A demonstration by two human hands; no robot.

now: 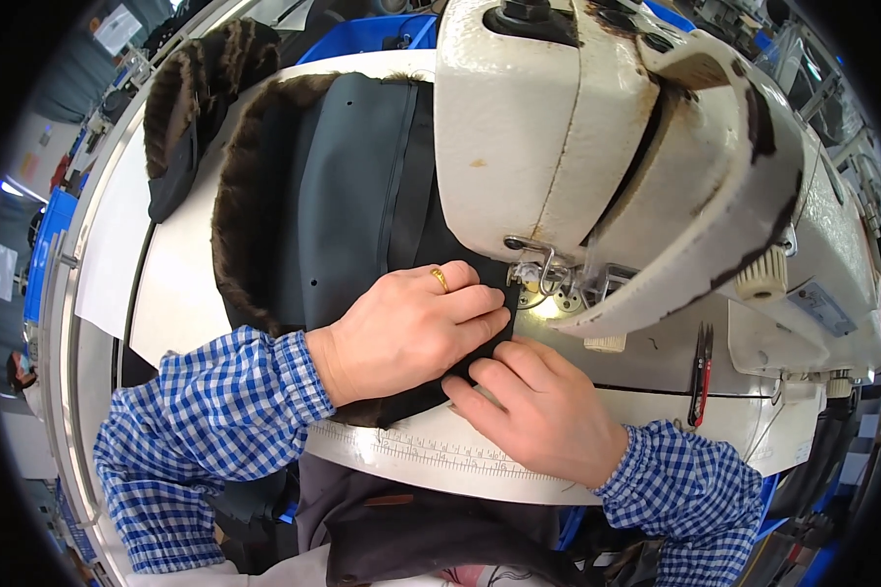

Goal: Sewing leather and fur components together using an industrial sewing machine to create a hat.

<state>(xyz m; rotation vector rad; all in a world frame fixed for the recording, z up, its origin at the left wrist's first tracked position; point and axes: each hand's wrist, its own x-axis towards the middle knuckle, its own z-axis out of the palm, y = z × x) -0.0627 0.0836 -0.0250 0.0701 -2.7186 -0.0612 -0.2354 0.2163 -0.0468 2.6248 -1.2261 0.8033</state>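
Showing brown fur edging [233, 205]; smooth slate-blue panel [352, 186] with two dark dots [313, 282].

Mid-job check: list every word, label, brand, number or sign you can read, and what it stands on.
Nothing clearly legible to quote.
Ruler strip on the white table: numerals too small.
Small plate on the sewing machine: markings blurred.
White sheet at far left: too small.
Dark workpiece: no text visible.

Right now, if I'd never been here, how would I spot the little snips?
Find the big white sewing machine. On the worktop in front of it, right of the right hand, lie the snips. Slim, red and black, they stand out from the pale surfaces around.
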